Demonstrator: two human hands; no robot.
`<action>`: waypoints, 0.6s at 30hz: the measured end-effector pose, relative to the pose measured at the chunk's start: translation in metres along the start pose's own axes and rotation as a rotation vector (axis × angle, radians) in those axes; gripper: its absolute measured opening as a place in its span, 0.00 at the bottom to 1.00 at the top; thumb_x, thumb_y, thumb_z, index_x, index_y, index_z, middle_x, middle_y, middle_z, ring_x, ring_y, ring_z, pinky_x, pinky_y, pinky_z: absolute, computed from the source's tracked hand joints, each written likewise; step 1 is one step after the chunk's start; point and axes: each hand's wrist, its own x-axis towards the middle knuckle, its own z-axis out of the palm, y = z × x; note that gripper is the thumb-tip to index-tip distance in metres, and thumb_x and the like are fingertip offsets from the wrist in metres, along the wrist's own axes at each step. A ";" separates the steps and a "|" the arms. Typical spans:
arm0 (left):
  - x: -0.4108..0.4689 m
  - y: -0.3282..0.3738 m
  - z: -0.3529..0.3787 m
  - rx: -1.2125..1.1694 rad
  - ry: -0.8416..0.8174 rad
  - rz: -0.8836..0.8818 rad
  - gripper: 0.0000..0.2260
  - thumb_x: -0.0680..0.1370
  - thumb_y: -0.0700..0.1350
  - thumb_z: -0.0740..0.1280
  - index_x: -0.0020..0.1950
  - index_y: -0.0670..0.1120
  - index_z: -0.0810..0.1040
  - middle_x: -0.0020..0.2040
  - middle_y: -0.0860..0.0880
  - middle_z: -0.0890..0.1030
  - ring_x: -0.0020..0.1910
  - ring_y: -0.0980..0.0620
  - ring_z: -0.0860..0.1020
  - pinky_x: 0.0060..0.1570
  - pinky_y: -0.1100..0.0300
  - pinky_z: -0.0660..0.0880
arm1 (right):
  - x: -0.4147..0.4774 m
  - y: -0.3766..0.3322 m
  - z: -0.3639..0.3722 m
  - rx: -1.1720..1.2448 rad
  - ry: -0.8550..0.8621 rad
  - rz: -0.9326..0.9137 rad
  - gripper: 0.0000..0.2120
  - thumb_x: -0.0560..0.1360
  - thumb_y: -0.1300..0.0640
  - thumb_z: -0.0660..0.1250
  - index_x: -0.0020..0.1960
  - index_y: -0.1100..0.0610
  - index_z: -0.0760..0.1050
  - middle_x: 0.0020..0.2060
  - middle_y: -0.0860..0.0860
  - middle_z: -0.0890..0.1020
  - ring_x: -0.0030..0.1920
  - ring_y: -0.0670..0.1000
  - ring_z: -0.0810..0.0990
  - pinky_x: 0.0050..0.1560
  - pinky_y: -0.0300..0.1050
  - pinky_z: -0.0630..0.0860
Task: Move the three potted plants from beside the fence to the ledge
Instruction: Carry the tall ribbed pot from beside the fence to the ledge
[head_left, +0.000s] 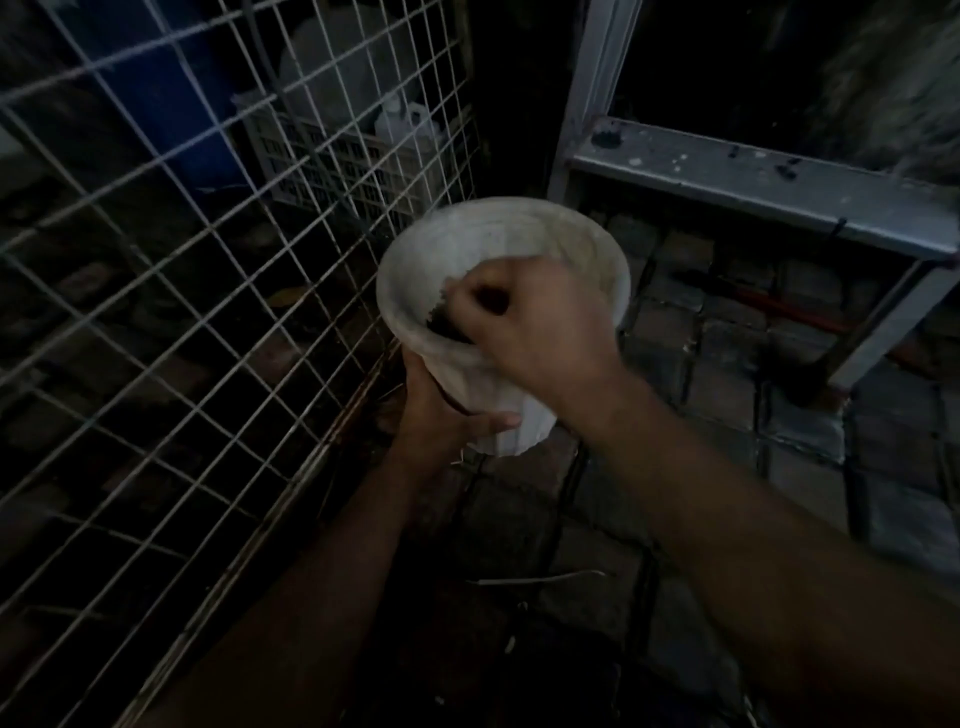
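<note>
A white ribbed pot (467, 254) hangs above the paved ground, held in both hands next to the wire fence (208, 291). My left hand (441, 410) cups its lower side and base. My right hand (535, 317) grips the near rim, fingers curled inside over dark soil. No plant foliage shows in the pot. The grey metal ledge (753, 176) runs across the upper right, a little beyond the pot. No other pots are in sight.
Behind the fence stand a blue barrel (171, 104) and a plastic crate (353, 161) with white bottles. A grey post (592, 88) rises at the ledge's left end, and a slanted leg (893, 317) supports its right. A red-handled tool (779, 306) lies under it.
</note>
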 end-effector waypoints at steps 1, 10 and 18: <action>0.001 -0.002 0.000 -0.002 -0.001 0.046 0.63 0.57 0.51 0.88 0.82 0.44 0.53 0.78 0.45 0.70 0.75 0.51 0.73 0.68 0.52 0.77 | 0.002 0.010 -0.007 0.024 0.100 0.008 0.13 0.79 0.45 0.65 0.46 0.49 0.85 0.39 0.44 0.87 0.39 0.46 0.84 0.45 0.47 0.81; -0.006 -0.032 0.017 0.030 0.093 0.070 0.70 0.54 0.60 0.88 0.83 0.53 0.45 0.82 0.48 0.61 0.81 0.52 0.63 0.75 0.42 0.69 | -0.029 0.104 0.001 0.725 0.224 0.368 0.31 0.75 0.49 0.66 0.74 0.55 0.60 0.73 0.62 0.66 0.74 0.60 0.68 0.74 0.61 0.69; -0.029 -0.034 0.038 0.044 0.159 0.174 0.66 0.61 0.59 0.85 0.84 0.50 0.43 0.84 0.49 0.56 0.82 0.58 0.59 0.74 0.70 0.64 | -0.077 0.124 0.041 0.757 0.018 0.300 0.45 0.69 0.57 0.77 0.77 0.52 0.53 0.79 0.60 0.62 0.79 0.57 0.63 0.77 0.60 0.65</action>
